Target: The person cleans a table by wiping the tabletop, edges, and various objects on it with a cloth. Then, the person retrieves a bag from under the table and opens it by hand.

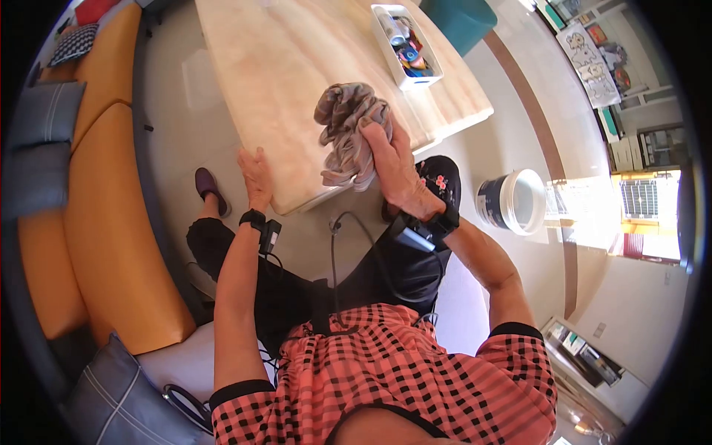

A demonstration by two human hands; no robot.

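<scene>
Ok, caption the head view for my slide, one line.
Right hand gripping a bunched, striped cloth near the pale table, left hand at the table's corner.

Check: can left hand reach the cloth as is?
Likely yes: the left hand looks empty at the near edge of the table, and nothing visible blocks its way to the cloth in the right hand.

Striped brown-grey cloth (343, 133), crumpled, bunched in right grip (399, 172), over pale marbled table (285, 89)
</scene>
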